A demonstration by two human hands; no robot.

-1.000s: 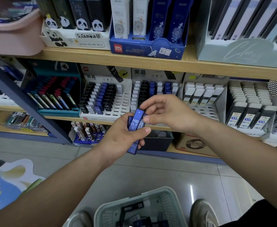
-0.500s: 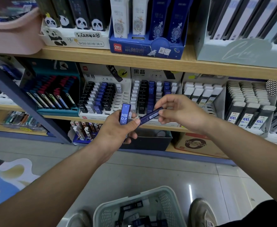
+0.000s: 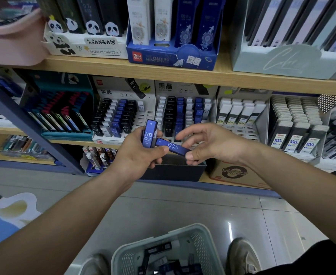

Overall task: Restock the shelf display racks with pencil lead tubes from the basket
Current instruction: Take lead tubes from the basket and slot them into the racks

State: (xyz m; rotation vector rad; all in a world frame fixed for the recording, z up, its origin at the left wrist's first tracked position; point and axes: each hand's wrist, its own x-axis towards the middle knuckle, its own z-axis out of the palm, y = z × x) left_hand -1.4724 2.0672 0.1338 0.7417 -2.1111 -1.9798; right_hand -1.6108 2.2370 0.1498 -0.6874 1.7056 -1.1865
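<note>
Before the display rack [image 3: 147, 118], the left grip [image 3: 137, 155] clasped an upright HB 0.7 lead tube [image 3: 149, 133]; the right grip [image 3: 208, 143] pinched a second tube [image 3: 173, 147], tilted.

The upright tube [image 3: 149, 133] in my left grip [image 3: 137, 157] and the slanted tube [image 3: 173, 148] in my right grip [image 3: 212, 144] are both deep blue with white HB 0.7 print. The white display racks [image 3: 147, 119] carry rows of black, blue and white tubes on a pale wood shelf [image 3: 183, 73]. The basket [image 3: 201, 243] is pale mint with a fine lattice of holes, over glossy grey floor tiles [image 3: 163, 211].
</note>
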